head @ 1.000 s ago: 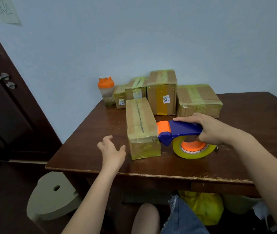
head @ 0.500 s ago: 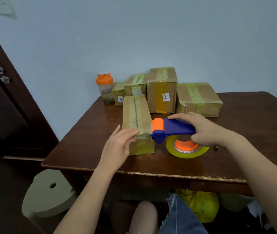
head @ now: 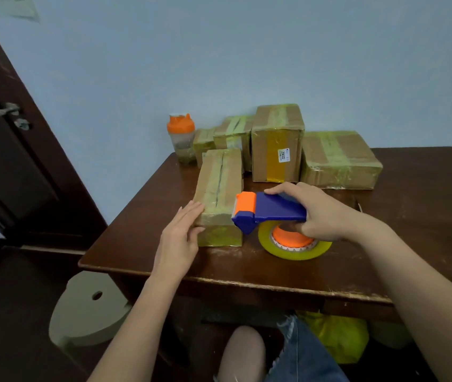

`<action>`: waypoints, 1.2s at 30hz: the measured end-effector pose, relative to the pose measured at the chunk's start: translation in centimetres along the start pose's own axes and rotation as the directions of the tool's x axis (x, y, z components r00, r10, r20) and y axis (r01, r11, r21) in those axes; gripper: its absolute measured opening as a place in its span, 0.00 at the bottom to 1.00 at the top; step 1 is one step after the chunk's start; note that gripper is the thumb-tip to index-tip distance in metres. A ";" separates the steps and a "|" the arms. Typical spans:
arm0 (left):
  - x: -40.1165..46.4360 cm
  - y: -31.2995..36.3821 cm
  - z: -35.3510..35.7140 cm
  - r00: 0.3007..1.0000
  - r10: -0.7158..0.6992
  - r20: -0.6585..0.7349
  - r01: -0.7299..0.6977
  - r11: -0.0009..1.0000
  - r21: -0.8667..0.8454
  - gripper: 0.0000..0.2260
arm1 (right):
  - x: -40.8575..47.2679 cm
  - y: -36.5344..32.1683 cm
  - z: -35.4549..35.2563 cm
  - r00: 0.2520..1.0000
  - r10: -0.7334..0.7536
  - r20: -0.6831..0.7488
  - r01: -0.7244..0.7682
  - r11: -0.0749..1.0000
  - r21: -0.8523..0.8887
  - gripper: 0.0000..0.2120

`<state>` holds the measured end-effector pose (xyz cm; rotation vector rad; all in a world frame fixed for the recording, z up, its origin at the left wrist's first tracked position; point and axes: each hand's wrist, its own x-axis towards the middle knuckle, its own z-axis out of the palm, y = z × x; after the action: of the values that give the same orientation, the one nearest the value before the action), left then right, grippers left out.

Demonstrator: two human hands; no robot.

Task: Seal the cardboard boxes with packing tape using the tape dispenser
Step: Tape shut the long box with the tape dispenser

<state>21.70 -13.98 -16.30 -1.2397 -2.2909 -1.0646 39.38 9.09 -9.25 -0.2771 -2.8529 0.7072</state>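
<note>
Left hand [head: 180, 238] at centre frame, fingers straight and together, laid flat against near left corner of long cardboard box [head: 218, 194], thumb touching box's front face; holding nothing. Right hand [head: 319, 212] just right of centre, curled round blue handle of tape dispenser [head: 270, 212], index finger stretched along top of handle. Dispenser's long axis running left to right across frame, orange head pointing left and touching box's near right top edge; yellow tape roll [head: 294, 242] on orange hub hanging below handle, lying near flat on brown table [head: 412, 244]. Box's long axis running from lower centre of frame up toward wall, slightly tilted right, taped seam along top. Behind it, in middle of frame: four more taped boxes [head: 277, 144] standing close together, tallest bearing white label. Orange-lidded shaker bottle [head: 182, 137] left of them at table's far corner. Dark door at left edge.
</note>
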 end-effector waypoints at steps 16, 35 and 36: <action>0.2 3.6 0.9 0.990 0.091 0.107 -0.112 0.971 0.211 0.24 | 0.2 0.4 0.1 1.000 -0.028 -0.005 0.029 0.999 0.038 0.33; 0.3 3.4 2.6 0.992 0.125 -0.022 -0.120 0.980 0.162 0.20 | -0.9 1.5 -1.7 0.994 -0.058 0.087 0.063 0.997 -0.051 0.43; 0.3 3.4 2.6 0.991 0.131 -0.029 -0.125 0.979 0.163 0.20 | -1.1 1.8 -1.8 0.995 -0.057 0.081 0.061 0.996 -0.058 0.43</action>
<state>24.50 -10.71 -16.28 -1.2705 -2.1867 -0.8343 41.06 11.17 -8.68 -0.1761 -2.9482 0.6350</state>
